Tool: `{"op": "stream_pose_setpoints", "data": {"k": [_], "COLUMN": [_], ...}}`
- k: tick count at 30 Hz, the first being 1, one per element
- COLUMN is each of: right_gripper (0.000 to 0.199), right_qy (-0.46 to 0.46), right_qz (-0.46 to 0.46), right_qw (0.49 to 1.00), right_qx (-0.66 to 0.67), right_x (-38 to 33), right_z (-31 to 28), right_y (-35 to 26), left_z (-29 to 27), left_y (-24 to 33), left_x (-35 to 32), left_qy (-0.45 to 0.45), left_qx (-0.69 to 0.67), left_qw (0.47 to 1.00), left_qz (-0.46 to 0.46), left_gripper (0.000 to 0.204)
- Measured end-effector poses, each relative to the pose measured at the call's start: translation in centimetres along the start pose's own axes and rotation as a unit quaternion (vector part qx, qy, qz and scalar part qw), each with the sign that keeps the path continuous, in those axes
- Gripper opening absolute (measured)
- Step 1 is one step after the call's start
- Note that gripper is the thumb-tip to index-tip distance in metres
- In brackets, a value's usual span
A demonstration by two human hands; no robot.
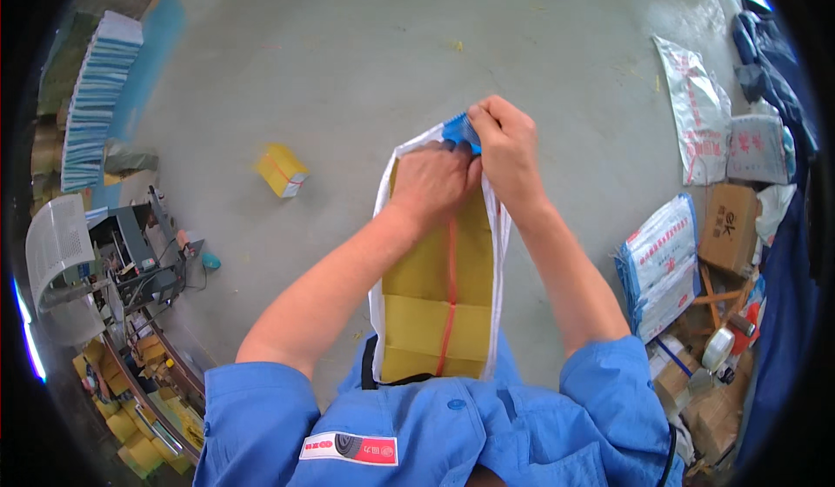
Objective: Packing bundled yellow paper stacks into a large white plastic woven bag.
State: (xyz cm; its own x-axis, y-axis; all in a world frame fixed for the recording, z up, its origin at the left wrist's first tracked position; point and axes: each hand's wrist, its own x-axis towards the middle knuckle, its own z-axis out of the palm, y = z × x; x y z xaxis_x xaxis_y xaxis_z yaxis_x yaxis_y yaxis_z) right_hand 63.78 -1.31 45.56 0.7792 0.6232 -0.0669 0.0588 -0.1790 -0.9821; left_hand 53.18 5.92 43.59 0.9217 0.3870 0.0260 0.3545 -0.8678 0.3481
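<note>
A long white sack (378,235) stands mouth-up before my body. Yellow-brown packs (435,326) bound with a red strap (450,304) fill it. My right hand (509,143) is closed on the sack's far rim, pinching it beside a blue patch (458,129). Just left of it, my left hand (435,178) reaches over the packs with its fingers bent in at that blue patch. Its fingertips are partly hidden. The sack's near end rests against my front, by a black band (370,361).
A yellow strapped pack (283,171) lies on the grey floor (348,52) to the left. Farther left are a stack of folded sacks (103,100) and a machine (130,243). Folded white-blue sacks (661,265), a cardboard box (728,226) and clutter line the right.
</note>
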Motion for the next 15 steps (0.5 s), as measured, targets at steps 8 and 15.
{"op": "stream_pose_setpoints", "data": {"k": [8, 15], "right_gripper": [0.017, 0.007], "right_qy": [0.005, -0.106], "right_qz": [-0.048, -0.046], "right_qw": [0.998, 0.990], "right_qx": [-0.046, -0.081], "right_x": [-1.7, -1.1], "right_z": [1.6, -1.4], "right_y": [-0.2, -1.4], "left_z": [1.7, 0.4], "left_y": [-3.4, -2.3], "left_x": [0.3, -0.2], "left_qy": [0.131, 0.057], "left_qx": [0.006, -0.069], "left_qw": [0.975, 0.993], "left_qz": [0.178, 0.073], "left_gripper": [0.031, 0.019]}}
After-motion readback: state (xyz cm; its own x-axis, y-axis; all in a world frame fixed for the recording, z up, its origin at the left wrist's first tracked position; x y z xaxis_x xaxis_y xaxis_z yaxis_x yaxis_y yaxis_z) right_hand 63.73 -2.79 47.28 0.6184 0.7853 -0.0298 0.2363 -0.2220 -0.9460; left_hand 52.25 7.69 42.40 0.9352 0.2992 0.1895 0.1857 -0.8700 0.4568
